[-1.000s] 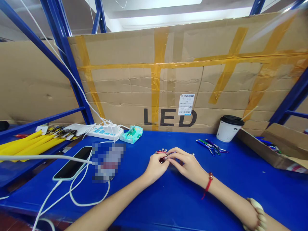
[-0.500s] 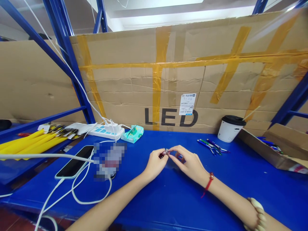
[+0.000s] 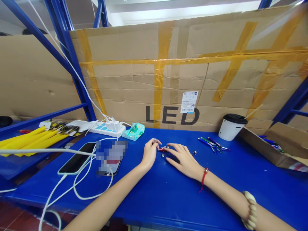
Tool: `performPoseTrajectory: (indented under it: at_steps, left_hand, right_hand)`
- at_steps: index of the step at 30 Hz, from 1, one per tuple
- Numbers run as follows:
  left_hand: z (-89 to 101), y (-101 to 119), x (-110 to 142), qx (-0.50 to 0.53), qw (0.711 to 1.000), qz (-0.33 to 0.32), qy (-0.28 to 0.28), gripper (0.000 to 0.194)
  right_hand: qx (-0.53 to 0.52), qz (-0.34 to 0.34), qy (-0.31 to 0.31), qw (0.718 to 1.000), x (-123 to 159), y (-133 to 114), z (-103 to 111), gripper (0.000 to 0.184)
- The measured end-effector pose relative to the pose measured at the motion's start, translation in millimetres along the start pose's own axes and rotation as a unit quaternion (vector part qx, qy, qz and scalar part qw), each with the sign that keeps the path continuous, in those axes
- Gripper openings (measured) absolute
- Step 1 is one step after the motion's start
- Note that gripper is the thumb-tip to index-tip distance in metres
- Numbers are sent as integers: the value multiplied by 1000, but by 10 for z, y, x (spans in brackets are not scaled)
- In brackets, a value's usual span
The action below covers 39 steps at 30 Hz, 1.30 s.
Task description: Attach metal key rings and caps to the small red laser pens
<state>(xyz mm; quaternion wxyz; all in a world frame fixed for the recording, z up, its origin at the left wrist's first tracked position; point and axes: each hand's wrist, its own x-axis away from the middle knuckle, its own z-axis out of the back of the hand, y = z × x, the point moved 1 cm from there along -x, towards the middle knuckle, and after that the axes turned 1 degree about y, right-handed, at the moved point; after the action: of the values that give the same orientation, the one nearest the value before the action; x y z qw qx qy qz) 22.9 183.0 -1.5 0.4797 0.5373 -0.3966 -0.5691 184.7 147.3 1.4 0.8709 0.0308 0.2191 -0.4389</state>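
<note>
In the head view, directions are taken from a short red piece [image 3: 162, 149], which lies on the blue tabletop [image 3: 166, 199] between the two hands. At nine o'clock, a small silvery piece [image 3: 154, 140] appears to be pinched by thumb and finger of the left hand [image 3: 149, 155]; whether the red piece is also touched cannot be told. At four o'clock, the right hand [image 3: 186, 160] is spread and nothing is seen gripped. The red piece is judged light, stiff, smooth and liable to roll; it is best taken mid-length by two fingertips. Counted are one red piece; at least three loose silver bits [image 3: 194, 152], at six, one and three o'clock; at least three pens [image 3: 214, 146] at three; one cup [image 3: 228, 130] between two and three; one carton [image 3: 258, 149] at three; one packet [image 3: 134, 132] at ten; and two phones [image 3: 78, 158] at nine.
</note>
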Motion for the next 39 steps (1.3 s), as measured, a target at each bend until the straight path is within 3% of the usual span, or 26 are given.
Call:
performPoseTrajectory:
  at_steps: [4,9,16,21,39]
  left_hand:
    - [-7,-25,2,-16,1000,-4,-4,18]
    - [1,-24,-4,-38,999,-2,-1,20]
    - [-97,109,154,-26,999,-1,-40,22]
    - [-103,170,227,-74,994,-43,-62,22]
    - [-108,90,195,-81,993,-36,-81,26]
  right_hand:
    - [39,-40,29,998,-61,222,-38,40]
    - [44,-40,-3,998,-91,416,-109,37]
    - [47,5,17,999,-67,414,-163,34]
    - [54,4,44,998,-43,449,-116,30]
    - [24,-33,53,998,11,471,-102,23]
